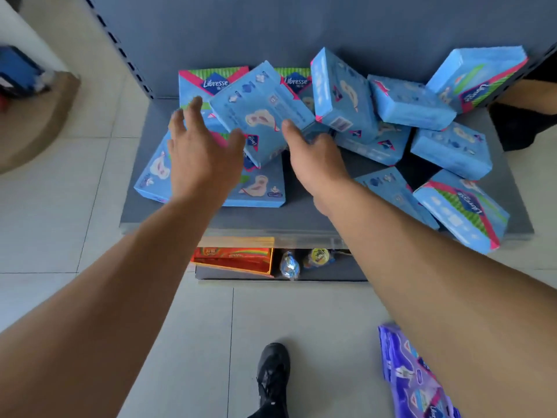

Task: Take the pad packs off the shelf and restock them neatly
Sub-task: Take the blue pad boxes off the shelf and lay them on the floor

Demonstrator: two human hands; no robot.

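Observation:
Several blue pad packs lie in a jumble on a grey shelf (301, 218). One tilted pack (262, 110) leans on the others at the middle. My right hand (313, 158) holds this pack at its lower right edge, thumb on its face and fingers under it. My left hand (196, 152) hovers with spread fingers just left of the same pack, above flat packs (259, 188) at the shelf's front left. Two packs (211, 82) stand upright against the back panel. More packs (452, 149) are piled at the right.
A purple pad pack (413, 378) lies on the tiled floor at the lower right. Below the shelf, a lower shelf holds an orange box (235, 257) and small wrapped items (289, 265). My black shoe (272, 375) is on the floor. A person's leg (524, 116) stands at the far right.

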